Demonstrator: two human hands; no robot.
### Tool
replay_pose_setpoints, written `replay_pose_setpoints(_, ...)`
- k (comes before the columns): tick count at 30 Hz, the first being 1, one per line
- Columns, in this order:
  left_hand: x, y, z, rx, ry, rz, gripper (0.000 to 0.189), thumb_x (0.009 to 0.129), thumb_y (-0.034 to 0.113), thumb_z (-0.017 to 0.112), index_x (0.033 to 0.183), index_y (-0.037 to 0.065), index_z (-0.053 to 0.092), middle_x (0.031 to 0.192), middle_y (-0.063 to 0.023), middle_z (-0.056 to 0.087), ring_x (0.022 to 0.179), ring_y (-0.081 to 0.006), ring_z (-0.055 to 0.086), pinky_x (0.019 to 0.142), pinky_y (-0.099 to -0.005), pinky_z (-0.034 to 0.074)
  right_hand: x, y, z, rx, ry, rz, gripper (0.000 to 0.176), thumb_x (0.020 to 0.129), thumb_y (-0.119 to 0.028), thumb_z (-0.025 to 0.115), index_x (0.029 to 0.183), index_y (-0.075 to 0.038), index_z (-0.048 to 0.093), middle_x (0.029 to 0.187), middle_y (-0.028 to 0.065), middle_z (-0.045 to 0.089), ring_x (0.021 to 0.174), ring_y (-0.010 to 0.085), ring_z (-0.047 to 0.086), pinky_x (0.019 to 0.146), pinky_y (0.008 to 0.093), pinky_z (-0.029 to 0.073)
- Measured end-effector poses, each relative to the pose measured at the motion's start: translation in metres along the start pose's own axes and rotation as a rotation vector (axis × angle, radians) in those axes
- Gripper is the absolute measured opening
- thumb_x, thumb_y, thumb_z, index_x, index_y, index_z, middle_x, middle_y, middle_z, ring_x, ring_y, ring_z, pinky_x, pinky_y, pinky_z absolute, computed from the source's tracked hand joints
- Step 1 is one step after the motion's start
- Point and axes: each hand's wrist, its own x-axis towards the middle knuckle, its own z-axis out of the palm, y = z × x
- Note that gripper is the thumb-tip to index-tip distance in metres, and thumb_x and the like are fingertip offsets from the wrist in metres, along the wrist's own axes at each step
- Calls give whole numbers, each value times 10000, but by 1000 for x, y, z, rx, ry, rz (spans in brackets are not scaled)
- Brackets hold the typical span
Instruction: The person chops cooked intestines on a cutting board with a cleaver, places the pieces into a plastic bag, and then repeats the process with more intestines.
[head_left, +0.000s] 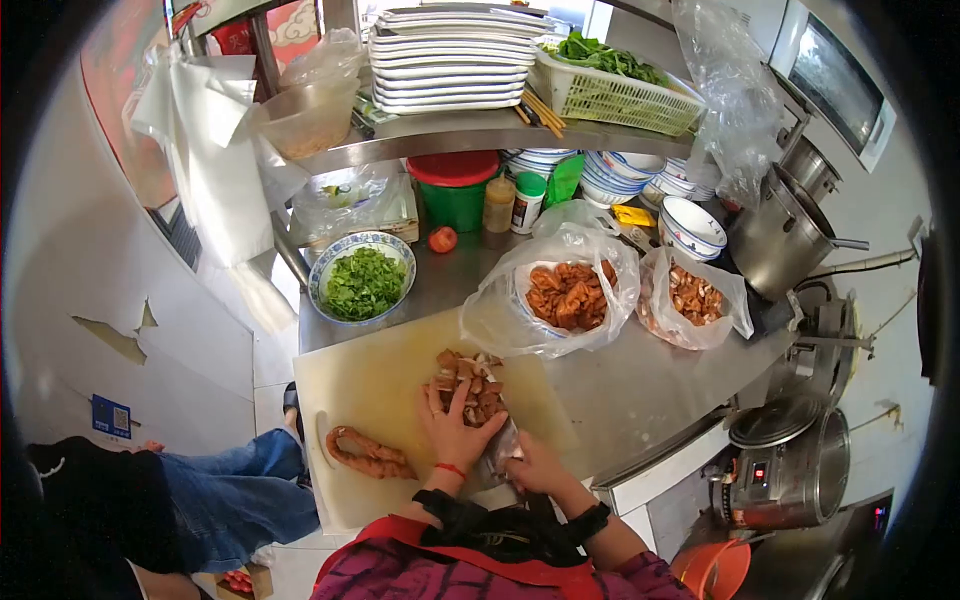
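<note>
My right hand [532, 465] is wrapped round the handle of a kitchen knife [501, 446], its broad blade beside the chopped meat. The fingers of my left hand [456, 432] are spread and touch a pile of brown chopped meat [484, 382], which looks like cut intestine or sausage. Under both hands lies a pale yellowish cutting board [390, 365]. A curled, uncut piece of the same brown meat [370, 456] rests on the board's left part, apart from my hands.
Beyond the board stand a bowl of chopped greens [362, 284] and two plastic bags of cut meat [568, 298] [694, 296]. A tomato [442, 239] and a red-lidded green tub [452, 180] are farther back. Plates [455, 62] fill the shelf above. Another person's jeans [235, 490] show at left.
</note>
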Motion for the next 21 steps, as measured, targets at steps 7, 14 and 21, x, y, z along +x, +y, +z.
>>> replay_pose_setpoints(7,-9,-11,12,-407,157,37,636,574,283,791,1152,129,574,1368,-240,292,1213,-423,351,989,-466,332,-18,-15,4,19,-127,107,376,802,-131,577,1102,17,403,877,231,573,806,347,602,691,427,467)
replay_pose_setpoints(14,-8,27,-4,-418,272,186,667,561,189,791,1175,125,540,1398,-218,255,1263,-410,301,1013,-476,295,-21,11,-15,-197,94,-474,305,848,-110,560,1071,19,395,775,141,555,636,257,578,600,359,482)
replay_pose_setpoints(21,18,171,47,-327,294,468,617,570,230,769,1134,111,548,1398,-228,251,1282,-431,266,1027,-503,264,-71,-4,-156,-173,74,-208,337,841,-139,581,1074,26,401,907,214,578,850,330,615,698,374,487)
